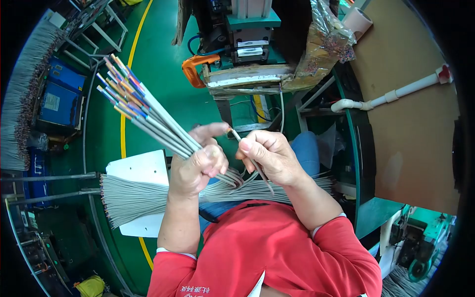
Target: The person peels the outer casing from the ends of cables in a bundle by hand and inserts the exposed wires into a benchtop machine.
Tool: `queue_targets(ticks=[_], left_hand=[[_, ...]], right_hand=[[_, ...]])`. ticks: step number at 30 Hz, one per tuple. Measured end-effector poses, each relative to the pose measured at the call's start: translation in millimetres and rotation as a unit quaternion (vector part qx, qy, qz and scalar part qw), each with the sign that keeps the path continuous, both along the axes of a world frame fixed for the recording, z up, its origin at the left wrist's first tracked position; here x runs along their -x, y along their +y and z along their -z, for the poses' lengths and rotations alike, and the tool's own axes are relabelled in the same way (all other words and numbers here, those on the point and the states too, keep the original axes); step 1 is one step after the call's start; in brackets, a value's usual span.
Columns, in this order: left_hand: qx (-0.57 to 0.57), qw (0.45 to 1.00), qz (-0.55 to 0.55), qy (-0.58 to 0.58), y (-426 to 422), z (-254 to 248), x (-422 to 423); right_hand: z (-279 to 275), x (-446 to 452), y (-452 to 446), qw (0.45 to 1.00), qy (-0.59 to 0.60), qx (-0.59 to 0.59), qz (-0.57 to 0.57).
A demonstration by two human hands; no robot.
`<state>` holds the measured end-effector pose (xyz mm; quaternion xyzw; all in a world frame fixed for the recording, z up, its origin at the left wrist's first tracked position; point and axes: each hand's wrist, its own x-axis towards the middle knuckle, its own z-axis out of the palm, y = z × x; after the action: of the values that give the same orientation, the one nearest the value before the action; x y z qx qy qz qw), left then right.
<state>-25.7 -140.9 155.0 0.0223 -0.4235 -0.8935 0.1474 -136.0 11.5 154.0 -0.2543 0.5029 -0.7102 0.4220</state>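
The left hand (200, 166) has its grip closed around a bunch of gray cables (166, 123). Their colored ends point to the upper left of the frame. Its pointer finger (210, 130) sticks out to the tip of one gray cable (237, 137). The right hand (271, 157) pinches that one cable in a narrow grip, in the middle of the frame. Below the hands, a big pile of gray cables (133, 195) lies across the lap and on a white board (141, 163).
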Motion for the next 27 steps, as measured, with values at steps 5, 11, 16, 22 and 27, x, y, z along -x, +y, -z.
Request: queue_targets(ticks=[5,11,16,22,27], left_hand=[[0.183,0.975,0.085,0.092,-1,17,-10],[-0.023,0.994,-0.093,-0.054,7,2,-1],[-0.057,0.994,-0.09,-0.032,6,8,-2],[-0.004,0.997,-0.07,-0.034,8,5,-4],[0.013,0.997,-0.069,-0.033,8,8,-3]], right_hand=[[-9,2,3,0.998,0.056,-0.034,0.005],[-6,-5,4,0.991,0.125,-0.017,0.042],[-9,-5,5,0.99,0.13,-0.041,0.021],[-10,-4,5,0.993,0.117,-0.034,0.003],[-9,-4,5,0.992,0.12,-0.023,0.007]])
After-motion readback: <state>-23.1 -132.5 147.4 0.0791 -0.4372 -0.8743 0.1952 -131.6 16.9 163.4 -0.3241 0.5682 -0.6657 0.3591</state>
